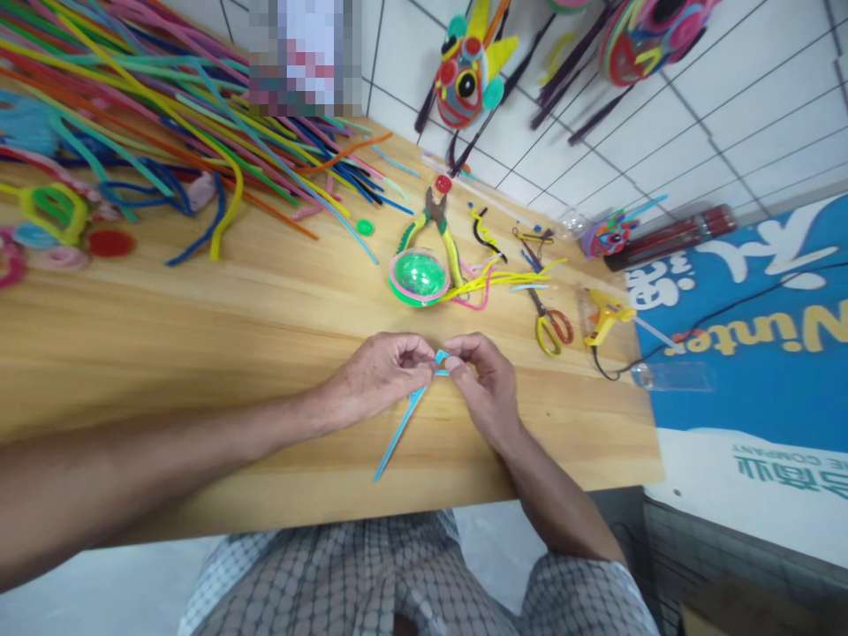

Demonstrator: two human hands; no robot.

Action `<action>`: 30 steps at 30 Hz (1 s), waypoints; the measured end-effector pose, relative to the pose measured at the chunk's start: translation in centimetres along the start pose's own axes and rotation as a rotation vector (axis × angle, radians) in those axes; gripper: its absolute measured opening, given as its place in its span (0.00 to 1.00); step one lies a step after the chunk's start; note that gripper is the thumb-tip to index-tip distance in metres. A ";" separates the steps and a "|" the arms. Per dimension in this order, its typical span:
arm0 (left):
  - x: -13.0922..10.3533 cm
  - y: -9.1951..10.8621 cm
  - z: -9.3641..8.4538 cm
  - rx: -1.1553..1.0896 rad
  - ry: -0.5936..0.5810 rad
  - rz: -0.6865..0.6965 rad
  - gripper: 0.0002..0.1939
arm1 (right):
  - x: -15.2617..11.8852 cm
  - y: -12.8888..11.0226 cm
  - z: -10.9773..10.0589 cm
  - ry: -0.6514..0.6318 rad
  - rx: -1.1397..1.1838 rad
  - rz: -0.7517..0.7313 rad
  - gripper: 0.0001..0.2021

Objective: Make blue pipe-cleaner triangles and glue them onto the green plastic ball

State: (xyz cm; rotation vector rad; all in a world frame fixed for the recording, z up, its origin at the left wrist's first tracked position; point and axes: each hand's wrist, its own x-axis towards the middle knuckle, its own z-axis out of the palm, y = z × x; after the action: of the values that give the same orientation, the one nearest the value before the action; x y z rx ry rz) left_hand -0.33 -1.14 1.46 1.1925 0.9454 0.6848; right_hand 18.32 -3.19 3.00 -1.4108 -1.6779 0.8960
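Note:
A light blue pipe cleaner (399,435) is pinched between my two hands above the wooden table. My left hand (381,375) grips it with thumb and forefinger, and one straight tail slants down toward the table's front edge. From the other side, my right hand (486,384) pinches the small bent or coiled end; its exact shape is partly hidden by my fingertips. Just beyond my hands sits a shiny green bowl-like half shell (420,276) with a pink rim. Pliers (434,212) with green and yellow handles lie open behind it.
Many coloured pipe cleaners (199,115) are heaped at the back left. Right of the shell lie yellow strands (503,281), scissors (553,327) and a yellow glue gun (606,316) with its cord. Colourful masks (467,84) hang on the tiled wall. The table's front edge (265,523) is near my lap.

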 end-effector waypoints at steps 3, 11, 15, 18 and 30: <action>0.0 0.0 0.0 0.034 0.003 0.009 0.08 | 0.4 -0.3 -0.1 -0.028 -0.017 0.020 0.03; -0.1 0.2 0.0 0.123 -0.013 0.046 0.07 | 0.7 -0.5 -0.1 -0.064 -0.036 0.030 0.04; -0.1 0.2 -0.1 0.154 -0.028 0.077 0.08 | 0.6 -0.4 -0.1 -0.064 -0.029 0.055 0.04; -0.1 0.0 -0.1 0.160 -0.040 0.094 0.08 | 0.6 -0.4 -0.1 -0.060 -0.030 0.070 0.05; 0.0 -0.3 0.0 0.079 -0.019 0.053 0.12 | 0.1 0.6 -0.4 -0.023 0.140 0.071 0.09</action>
State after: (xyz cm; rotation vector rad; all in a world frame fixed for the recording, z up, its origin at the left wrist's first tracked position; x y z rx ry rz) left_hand -0.36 -1.26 1.17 1.2959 0.9352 0.6821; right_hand 18.94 -2.95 2.63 -1.3768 -1.5583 1.0519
